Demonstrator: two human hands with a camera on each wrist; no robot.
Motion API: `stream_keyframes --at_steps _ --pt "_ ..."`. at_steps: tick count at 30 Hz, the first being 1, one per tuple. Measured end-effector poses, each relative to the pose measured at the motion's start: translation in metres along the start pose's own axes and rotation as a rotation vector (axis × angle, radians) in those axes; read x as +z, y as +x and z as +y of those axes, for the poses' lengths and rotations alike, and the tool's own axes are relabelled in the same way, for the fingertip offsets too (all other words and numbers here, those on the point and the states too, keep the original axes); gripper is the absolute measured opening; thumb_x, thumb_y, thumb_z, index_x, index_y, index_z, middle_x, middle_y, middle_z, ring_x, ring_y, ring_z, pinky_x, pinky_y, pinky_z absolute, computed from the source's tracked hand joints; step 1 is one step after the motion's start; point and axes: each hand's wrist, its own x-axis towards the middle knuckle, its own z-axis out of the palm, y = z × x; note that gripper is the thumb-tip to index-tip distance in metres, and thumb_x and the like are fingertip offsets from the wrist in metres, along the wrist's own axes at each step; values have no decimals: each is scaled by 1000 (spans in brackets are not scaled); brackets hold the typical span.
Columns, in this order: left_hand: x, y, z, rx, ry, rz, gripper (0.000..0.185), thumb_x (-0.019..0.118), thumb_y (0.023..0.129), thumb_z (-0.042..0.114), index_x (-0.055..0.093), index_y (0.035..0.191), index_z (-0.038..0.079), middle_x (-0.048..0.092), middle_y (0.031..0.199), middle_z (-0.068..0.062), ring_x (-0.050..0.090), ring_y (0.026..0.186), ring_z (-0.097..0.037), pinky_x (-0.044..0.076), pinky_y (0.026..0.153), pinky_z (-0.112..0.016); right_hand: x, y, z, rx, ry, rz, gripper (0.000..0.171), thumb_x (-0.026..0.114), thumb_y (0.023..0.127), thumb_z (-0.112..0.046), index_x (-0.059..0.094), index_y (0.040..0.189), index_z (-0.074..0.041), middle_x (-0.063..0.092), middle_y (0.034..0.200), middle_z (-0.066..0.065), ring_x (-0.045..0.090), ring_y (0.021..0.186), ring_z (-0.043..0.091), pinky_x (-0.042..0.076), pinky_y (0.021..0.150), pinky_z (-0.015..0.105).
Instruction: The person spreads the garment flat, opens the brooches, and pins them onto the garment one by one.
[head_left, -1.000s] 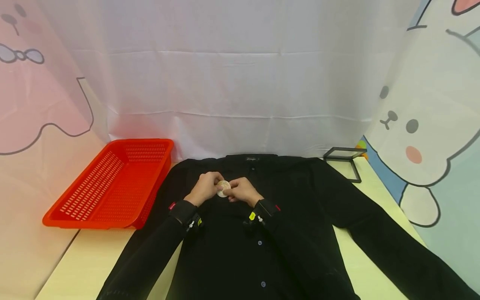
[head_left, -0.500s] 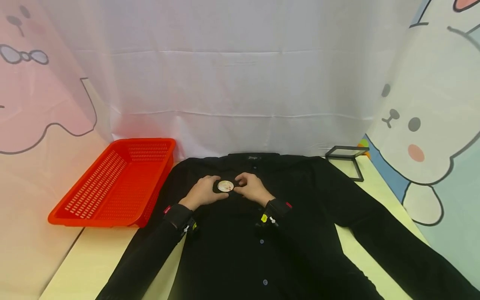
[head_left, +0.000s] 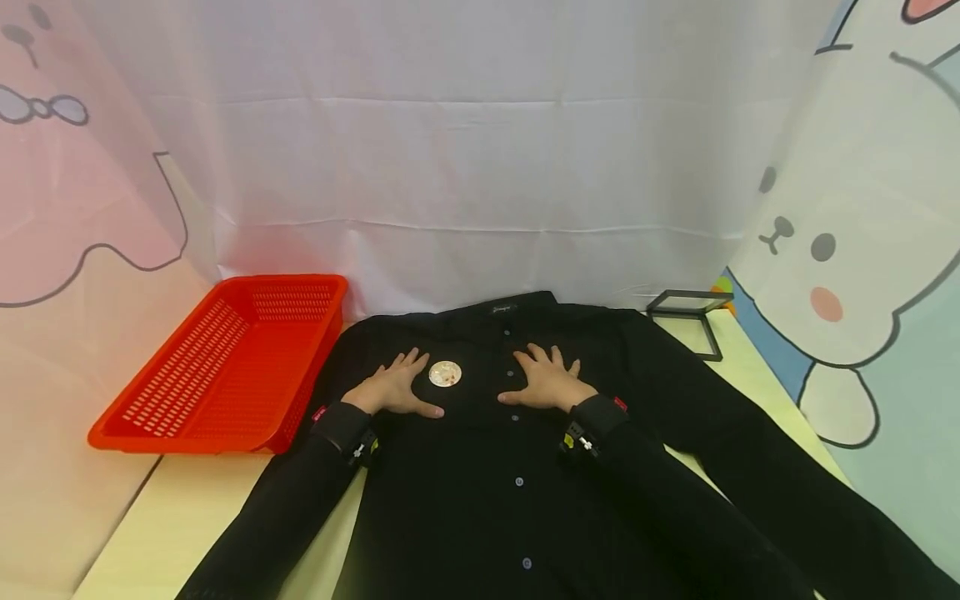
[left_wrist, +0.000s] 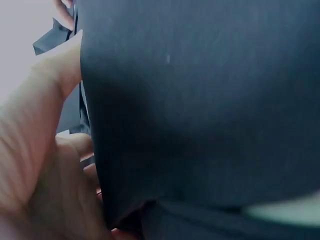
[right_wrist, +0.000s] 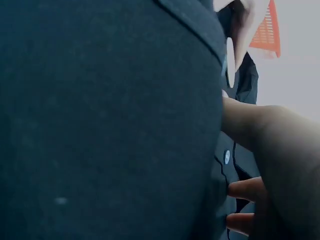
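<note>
A black button-up shirt (head_left: 465,500) lies spread out in the head view, its collar toward the white backdrop. On its chest, left of the button line, is a round, pale badge-like disc (head_left: 445,373), with a faint pattern too small to make out. My left hand (head_left: 397,389) rests on the cloth just left of the disc, fingers spread and apart from it. Farther right, my right hand (head_left: 547,382) touches the shirt across the buttons, fingers also spread. The right wrist view catches the disc (right_wrist: 230,62) edge-on; dark cloth fills much of both wrist views.
To the left stands a red perforated plastic basket (head_left: 187,446). A black frame-like stand (head_left: 708,337) sits at the table's back right. Beneath the shirt is a pale yellow table (head_left: 180,508), with a white curtain (head_left: 465,183) behind it.
Both hands were at the disc, fingers pinching it; they let go, moved apart and spread on the shirt. The disc stays on the chest. The collar has shifted, rising at its right.
</note>
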Motion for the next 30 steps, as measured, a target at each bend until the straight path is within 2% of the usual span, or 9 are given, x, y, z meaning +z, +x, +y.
stream_keyframes --at_steps 4,6,9,12,15,17,24,30 --pt "-2 0 -3 -15 20 -25 119 75 68 66 15 156 12 6 162 -17 6 148 -41 10 113 -66 -2 -2 1 10 3 -42 97 61 78 -71 21 155 -26 6 163 9 -1 144 53 0 102 80" --pt "-2 1 -1 -25 23 3 115 74 69 66 20 155 12 11 161 -17 10 147 -41 12 112 -67 -3 -2 1 14 0 -55 98 60 79 -72 20 155 -26 4 163 8 -3 144 53 0 102 79" --pt "0 3 4 -20 38 125 101 72 71 66 38 148 10 33 154 -17 31 141 -39 22 108 -68 -3 -2 0 19 -4 -68 98 59 79 -72 18 156 -26 3 163 8 -3 144 52 0 103 79" --pt "3 7 12 7 40 290 78 71 75 63 59 129 8 59 129 -15 57 114 -34 43 95 -60 -4 -2 0 25 -7 -79 99 58 79 -72 16 156 -26 1 164 8 -5 144 51 0 103 78" --pt "5 10 17 20 37 380 59 73 77 56 68 112 8 65 103 -11 59 87 -26 51 74 -47 -4 -2 0 18 -4 -87 98 58 80 -72 15 156 -26 0 164 7 -6 144 51 -1 103 79" --pt "5 11 19 23 26 388 51 75 79 49 70 108 9 64 99 -10 57 83 -25 50 69 -44 -3 -2 0 13 -5 -90 98 57 80 -72 15 156 -26 -1 164 7 -6 144 51 -2 103 79" --pt "1 13 22 67 24 314 42 74 84 34 68 119 11 63 114 -14 58 102 -31 49 82 -52 -1 -2 3 11 -5 -88 97 55 81 -73 13 156 -28 -3 164 6 -8 144 50 -3 103 78" --pt "2 17 27 97 14 261 63 74 83 41 58 133 6 61 121 -13 57 105 -29 45 85 -53 -1 -3 2 15 10 -90 97 55 82 -72 13 156 -26 -3 164 6 -9 144 50 -5 103 78"
